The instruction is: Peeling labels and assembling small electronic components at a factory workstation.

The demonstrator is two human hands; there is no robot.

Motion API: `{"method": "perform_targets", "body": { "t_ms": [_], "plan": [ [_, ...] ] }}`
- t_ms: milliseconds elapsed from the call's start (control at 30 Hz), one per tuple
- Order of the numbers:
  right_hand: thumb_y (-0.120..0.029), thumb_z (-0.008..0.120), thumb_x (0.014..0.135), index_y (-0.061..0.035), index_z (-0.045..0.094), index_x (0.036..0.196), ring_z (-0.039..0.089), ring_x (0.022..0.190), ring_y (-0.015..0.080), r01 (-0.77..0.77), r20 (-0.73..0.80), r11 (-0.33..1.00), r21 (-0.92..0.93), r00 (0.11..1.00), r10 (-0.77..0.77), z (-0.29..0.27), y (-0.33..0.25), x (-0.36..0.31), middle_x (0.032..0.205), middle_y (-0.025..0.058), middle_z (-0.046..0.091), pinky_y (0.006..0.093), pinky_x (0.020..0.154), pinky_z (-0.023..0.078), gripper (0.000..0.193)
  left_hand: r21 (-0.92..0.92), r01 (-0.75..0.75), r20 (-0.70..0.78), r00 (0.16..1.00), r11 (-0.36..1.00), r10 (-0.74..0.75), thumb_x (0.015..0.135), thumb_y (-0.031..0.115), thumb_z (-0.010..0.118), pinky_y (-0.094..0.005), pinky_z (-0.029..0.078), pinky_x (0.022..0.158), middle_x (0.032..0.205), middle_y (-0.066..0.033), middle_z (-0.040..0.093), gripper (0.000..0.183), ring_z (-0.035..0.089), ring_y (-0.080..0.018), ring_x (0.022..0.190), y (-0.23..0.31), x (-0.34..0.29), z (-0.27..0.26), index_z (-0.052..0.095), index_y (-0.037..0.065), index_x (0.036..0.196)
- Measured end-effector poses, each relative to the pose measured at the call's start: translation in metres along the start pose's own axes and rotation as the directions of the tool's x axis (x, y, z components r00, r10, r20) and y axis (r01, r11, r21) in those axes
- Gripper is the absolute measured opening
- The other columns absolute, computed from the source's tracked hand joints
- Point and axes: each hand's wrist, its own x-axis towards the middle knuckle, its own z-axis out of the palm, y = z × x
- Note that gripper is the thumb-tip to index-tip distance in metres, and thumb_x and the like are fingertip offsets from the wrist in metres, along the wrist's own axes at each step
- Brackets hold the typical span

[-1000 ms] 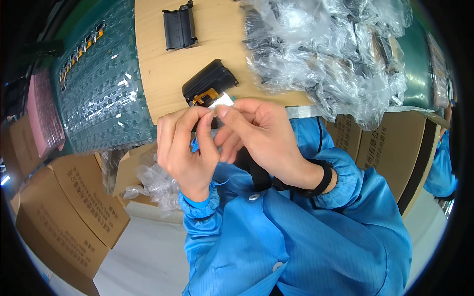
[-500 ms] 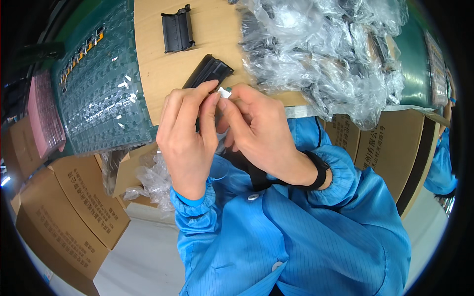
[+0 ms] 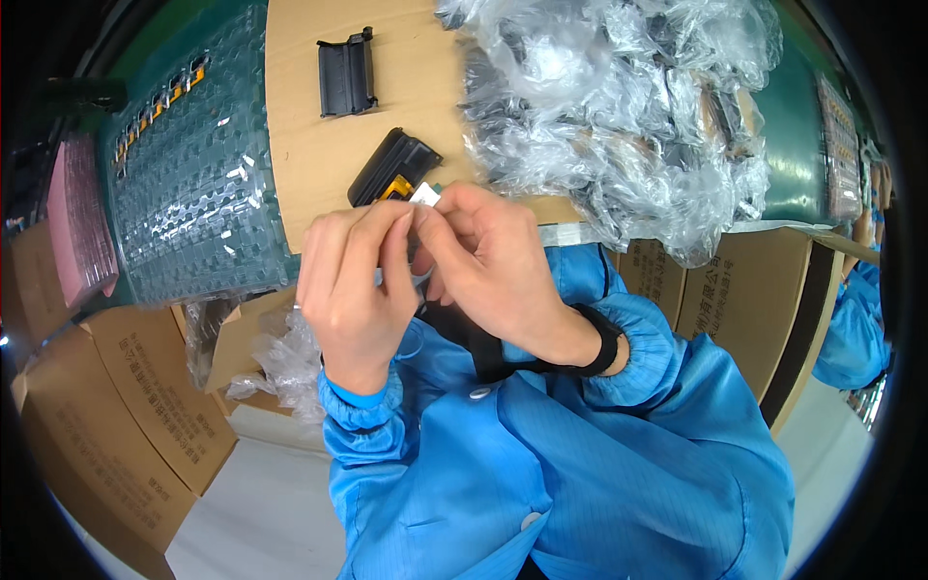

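Observation:
My right hand [image 3: 498, 256] pinches a small flat white piece [image 3: 424, 194] with a green edge between thumb and forefinger. Close against it, my left hand [image 3: 350, 275] has its fingertips pressed together; what lies between them is hidden. Just beyond the fingers, a black plastic housing [image 3: 410, 157] rests tilted on the tan board. An orange flex strip [image 3: 397, 187] shows at the housing's near side, partly covered by my left fingers. Whether the strip joins the white piece, I cannot tell.
Another black plastic housing [image 3: 346, 75] lies farther off on the tan board [image 3: 300, 145]. To the right are heaped parts in clear plastic bags [image 3: 619, 116]. A clear tray [image 3: 193, 203] with several orange-and-black parts [image 3: 159, 106] is at left. Cardboard boxes [image 3: 126, 416] stand below.
The view has shifted, and both hands appear slightly lower and left, still together at the white piece. More of the near black housing and the orange strip now show beyond my fingers.

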Motion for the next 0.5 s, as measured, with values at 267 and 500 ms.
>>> {"method": "perform_targets", "body": {
  "t_ms": [267,500],
  "plan": [
    [-0.018,0.059,0.100,0.0014,0.059,0.094,0.059,0.048,0.0106,-0.124,-0.022,0.989,0.082,0.992,0.126,-0.002,-0.004,0.001,0.068,0.0091,0.065,0.0223,0.042,0.045,0.020,0.153,0.568,-0.350,0.797,0.809,-0.493,0.089,0.001,0.069,-0.0254,0.047,0.060,0.082,-0.0110,0.068,0.005,0.063,-0.0175,0.073,-0.050,-0.101,-0.069,0.070,-0.003,0.092],
    [-0.017,0.059,0.099,0.0024,0.059,0.094,0.057,0.050,0.0070,-0.088,0.003,0.995,0.048,0.996,0.088,-0.001,-0.004,0.000,0.067,0.0058,0.064,0.0212,0.043,0.044,0.020,0.499,0.745,-0.296,0.627,0.443,-0.721,0.091,0.014,0.065,-0.0428,0.046,0.072,0.075,-0.0115,0.064,0.018,0.055,-0.0307,0.077,-0.126,-0.180,-0.096,0.069,-0.001,0.098]
  ]
}}
